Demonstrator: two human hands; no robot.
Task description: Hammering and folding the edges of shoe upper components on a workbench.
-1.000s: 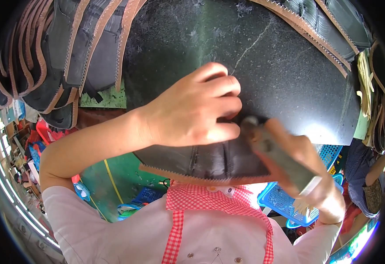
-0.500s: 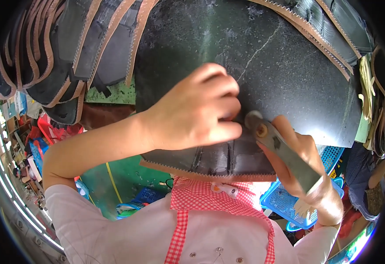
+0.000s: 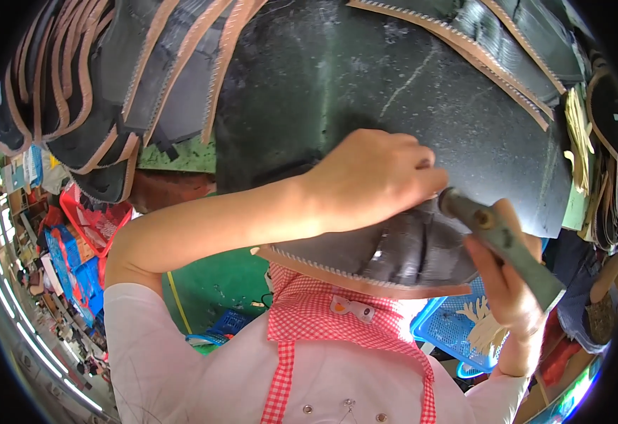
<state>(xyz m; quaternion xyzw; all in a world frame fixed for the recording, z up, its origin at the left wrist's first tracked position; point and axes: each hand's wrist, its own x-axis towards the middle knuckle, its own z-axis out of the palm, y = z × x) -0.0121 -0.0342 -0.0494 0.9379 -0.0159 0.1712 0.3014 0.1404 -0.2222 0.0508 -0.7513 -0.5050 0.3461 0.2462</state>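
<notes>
My left hand (image 3: 379,177) is closed, knuckles up, at the far edge of a black leather-like piece (image 3: 351,247) with a brown zigzag-edged strip along its near side. The fingertips are partly hidden, but they seem to pinch that piece. In my right hand (image 3: 510,283) is a hammer (image 3: 517,247) with a flat grey metal handle. Its small round head is just right of my left fingers, above the piece's far right side. Under all this lies a dark, scratched work board (image 3: 274,134); the piece hangs over its near edge.
Similar black pieces with brown strips lie at the far left (image 3: 175,78) and far right (image 3: 464,49). A blue plastic basket (image 3: 443,328) with pale gloves (image 3: 485,328) sits below at the right. At the left is a red basket (image 3: 93,219); the floor (image 3: 217,290) is green.
Both hands have moved to the right, the left one also slightly nearer me. The black piece has shifted right with its folds turned. The hammer is still in my right hand.
</notes>
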